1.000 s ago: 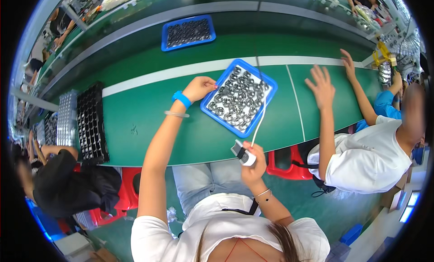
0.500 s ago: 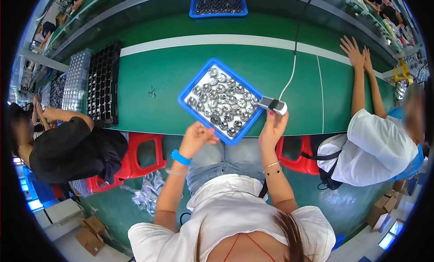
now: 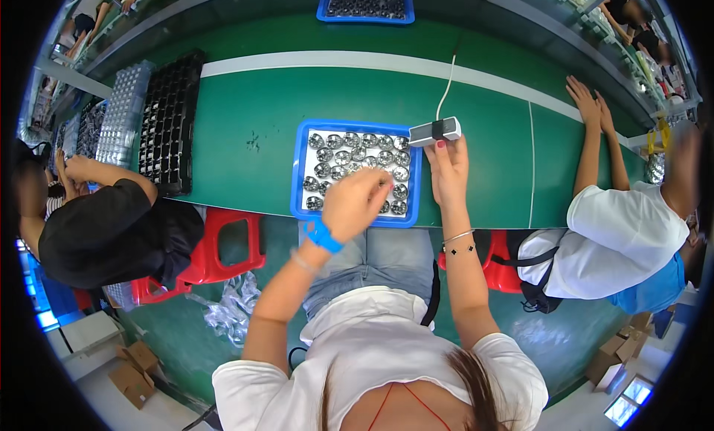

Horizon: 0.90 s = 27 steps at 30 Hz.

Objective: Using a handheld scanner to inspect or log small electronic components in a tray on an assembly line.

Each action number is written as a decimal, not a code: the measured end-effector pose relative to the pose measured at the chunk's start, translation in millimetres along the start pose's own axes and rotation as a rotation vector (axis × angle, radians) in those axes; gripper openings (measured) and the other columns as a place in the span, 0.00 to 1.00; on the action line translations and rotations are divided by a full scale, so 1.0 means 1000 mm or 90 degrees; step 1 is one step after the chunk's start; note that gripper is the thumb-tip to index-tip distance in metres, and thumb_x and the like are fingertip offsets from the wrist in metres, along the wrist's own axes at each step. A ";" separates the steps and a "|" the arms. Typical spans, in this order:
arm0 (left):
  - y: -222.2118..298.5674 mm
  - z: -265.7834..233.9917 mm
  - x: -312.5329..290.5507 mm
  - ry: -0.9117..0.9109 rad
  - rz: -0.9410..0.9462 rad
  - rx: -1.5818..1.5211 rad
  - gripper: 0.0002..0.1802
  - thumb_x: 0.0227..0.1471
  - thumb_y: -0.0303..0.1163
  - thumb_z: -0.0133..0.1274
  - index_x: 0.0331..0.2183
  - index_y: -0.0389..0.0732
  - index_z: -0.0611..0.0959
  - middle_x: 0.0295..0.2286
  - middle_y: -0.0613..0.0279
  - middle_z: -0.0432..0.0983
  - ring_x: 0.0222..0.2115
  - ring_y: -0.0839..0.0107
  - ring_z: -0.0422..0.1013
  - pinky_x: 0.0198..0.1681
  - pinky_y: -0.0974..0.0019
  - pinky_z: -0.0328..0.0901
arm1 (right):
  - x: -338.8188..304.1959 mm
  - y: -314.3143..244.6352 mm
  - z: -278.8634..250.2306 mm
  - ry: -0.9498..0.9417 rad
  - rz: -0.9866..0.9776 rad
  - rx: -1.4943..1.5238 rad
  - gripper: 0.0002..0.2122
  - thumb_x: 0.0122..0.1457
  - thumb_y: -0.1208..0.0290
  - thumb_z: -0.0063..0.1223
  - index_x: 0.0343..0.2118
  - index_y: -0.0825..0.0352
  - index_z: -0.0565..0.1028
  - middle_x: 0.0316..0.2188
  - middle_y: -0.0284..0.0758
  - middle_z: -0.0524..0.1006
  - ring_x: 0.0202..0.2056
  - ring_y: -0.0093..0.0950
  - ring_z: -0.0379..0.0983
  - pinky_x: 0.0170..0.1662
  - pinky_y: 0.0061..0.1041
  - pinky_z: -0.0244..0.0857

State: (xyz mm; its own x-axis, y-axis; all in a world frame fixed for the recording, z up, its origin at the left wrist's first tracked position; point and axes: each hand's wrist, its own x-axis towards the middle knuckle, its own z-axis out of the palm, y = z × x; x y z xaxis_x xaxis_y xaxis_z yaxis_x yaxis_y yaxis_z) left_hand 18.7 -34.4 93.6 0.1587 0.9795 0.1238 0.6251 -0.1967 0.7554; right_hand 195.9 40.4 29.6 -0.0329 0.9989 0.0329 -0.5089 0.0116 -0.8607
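A blue tray point(image 3: 300, 156) with a white bottom lies before me near the table's front edge. In it sit several small, round, shiny silver-and-black parts point(image 3: 370, 140). My left hand point(image 3: 355, 200) is over the tray's front half, its fingers bent together; whatever they may pinch is hidden, and the hand covers some of the parts. At the tray's right rim, my right hand point(image 3: 448, 171) grips a small grey-and-white corded box-shaped device point(image 3: 435, 132) with a black band around it. A white cable runs from the device toward the back.
Another blue tray of dark parts point(image 3: 364, 3) stands at the back. Black compartment trays point(image 3: 169, 126) and clear plastic trays point(image 3: 123, 126) are on the left. Dark specks point(image 3: 253, 142) lie on the green table point(image 3: 245, 96). Seated people flank me; one rests both hands point(image 3: 591, 107) on the table.
The tray has turned from a slant to nearly square with the table edge. My left hand has moved from its lower-left rim to over it. My right hand has raised the device slightly.
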 end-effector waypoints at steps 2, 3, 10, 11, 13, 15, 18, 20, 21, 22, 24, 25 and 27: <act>-0.009 0.002 0.032 0.098 0.101 0.116 0.08 0.47 0.31 0.58 0.33 0.43 0.81 0.23 0.61 0.68 0.26 0.62 0.70 0.27 0.61 0.65 | 0.001 0.002 -0.007 -0.007 -0.021 -0.067 0.18 0.62 0.75 0.47 0.55 0.66 0.62 0.48 0.34 0.69 0.51 0.27 0.65 0.57 0.32 0.59; -0.017 0.005 0.046 0.108 0.137 0.149 0.07 0.46 0.31 0.58 0.31 0.44 0.81 0.25 0.61 0.68 0.28 0.63 0.70 0.28 0.61 0.65 | 0.000 0.002 -0.010 -0.011 -0.040 -0.131 0.18 0.62 0.75 0.47 0.55 0.67 0.62 0.48 0.34 0.69 0.51 0.27 0.66 0.57 0.30 0.59; -0.038 0.009 0.078 0.034 0.225 0.221 0.05 0.41 0.30 0.60 0.26 0.44 0.81 0.25 0.64 0.65 0.28 0.64 0.67 0.29 0.62 0.64 | -0.007 -0.006 -0.015 -0.077 -0.112 -0.387 0.17 0.60 0.78 0.50 0.52 0.71 0.66 0.47 0.36 0.71 0.50 0.25 0.66 0.55 0.25 0.58; -0.036 0.009 0.078 0.033 0.223 0.218 0.05 0.41 0.30 0.60 0.26 0.44 0.81 0.25 0.64 0.65 0.28 0.64 0.67 0.29 0.62 0.64 | -0.006 -0.006 -0.015 -0.080 -0.113 -0.398 0.17 0.59 0.79 0.50 0.52 0.71 0.66 0.47 0.36 0.71 0.50 0.25 0.66 0.55 0.25 0.58; -0.029 0.006 0.075 0.063 0.225 0.152 0.04 0.41 0.30 0.61 0.24 0.45 0.82 0.25 0.65 0.65 0.28 0.65 0.67 0.28 0.62 0.63 | -0.004 -0.007 -0.011 -0.087 -0.105 -0.404 0.17 0.59 0.79 0.50 0.52 0.71 0.66 0.47 0.36 0.71 0.50 0.25 0.66 0.55 0.25 0.58; -0.028 0.004 0.076 0.064 0.223 0.148 0.04 0.41 0.30 0.61 0.24 0.45 0.82 0.25 0.65 0.65 0.28 0.65 0.67 0.28 0.62 0.63 | -0.003 -0.005 -0.010 -0.095 -0.097 -0.408 0.17 0.59 0.79 0.50 0.52 0.71 0.66 0.47 0.36 0.71 0.50 0.25 0.66 0.55 0.25 0.58; -0.032 0.003 0.078 0.066 0.226 0.148 0.04 0.41 0.31 0.61 0.23 0.45 0.81 0.24 0.65 0.65 0.28 0.65 0.66 0.28 0.62 0.63 | -0.003 -0.002 -0.009 -0.102 -0.094 -0.389 0.17 0.59 0.78 0.50 0.52 0.71 0.66 0.48 0.35 0.71 0.51 0.25 0.66 0.55 0.25 0.58; -0.036 0.004 0.080 0.064 0.229 0.149 0.04 0.41 0.31 0.60 0.23 0.44 0.81 0.24 0.65 0.65 0.28 0.65 0.66 0.29 0.62 0.63 | -0.006 -0.001 -0.004 0.009 -0.079 -0.255 0.17 0.61 0.76 0.49 0.52 0.69 0.65 0.47 0.34 0.71 0.50 0.24 0.67 0.55 0.24 0.59; -0.039 0.005 0.083 0.053 0.249 0.182 0.04 0.42 0.31 0.60 0.22 0.44 0.81 0.24 0.64 0.65 0.28 0.65 0.66 0.29 0.61 0.63 | -0.005 0.002 -0.010 0.052 -0.087 -0.215 0.16 0.62 0.73 0.48 0.53 0.68 0.64 0.46 0.33 0.71 0.48 0.23 0.67 0.54 0.23 0.58; -0.041 0.007 0.084 0.043 0.268 0.217 0.04 0.42 0.31 0.60 0.22 0.43 0.81 0.24 0.64 0.65 0.29 0.65 0.66 0.30 0.61 0.62 | -0.005 -0.001 -0.011 0.068 -0.097 -0.203 0.16 0.63 0.72 0.47 0.53 0.68 0.64 0.45 0.32 0.71 0.47 0.22 0.67 0.54 0.23 0.58; -0.047 0.011 0.083 0.032 0.259 0.215 0.04 0.42 0.32 0.60 0.23 0.43 0.81 0.24 0.64 0.65 0.29 0.65 0.66 0.31 0.61 0.62 | -0.007 -0.007 -0.014 0.054 -0.107 -0.214 0.17 0.62 0.73 0.48 0.53 0.69 0.64 0.46 0.34 0.71 0.48 0.23 0.67 0.54 0.24 0.58; -0.046 0.012 0.083 0.019 0.254 0.211 0.04 0.43 0.32 0.59 0.23 0.43 0.81 0.25 0.64 0.65 0.29 0.64 0.66 0.31 0.61 0.61 | -0.010 -0.010 -0.014 0.055 -0.106 -0.215 0.17 0.62 0.73 0.48 0.53 0.69 0.64 0.46 0.34 0.71 0.48 0.23 0.67 0.54 0.24 0.58; -0.043 0.009 0.080 0.027 0.246 0.176 0.04 0.42 0.32 0.60 0.23 0.44 0.81 0.25 0.64 0.65 0.29 0.65 0.65 0.32 0.61 0.60 | -0.016 -0.016 -0.014 0.007 -0.078 -0.269 0.17 0.61 0.74 0.50 0.52 0.70 0.65 0.46 0.35 0.72 0.48 0.25 0.67 0.54 0.25 0.58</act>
State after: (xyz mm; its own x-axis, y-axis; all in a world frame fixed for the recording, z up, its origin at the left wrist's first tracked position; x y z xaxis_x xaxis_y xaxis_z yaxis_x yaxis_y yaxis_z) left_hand 11.0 51.7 65.4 0.3917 0.8321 0.3927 0.7070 -0.5453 0.4503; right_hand 216.4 24.4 36.1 0.0167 0.9895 0.1433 -0.1119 0.1443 -0.9832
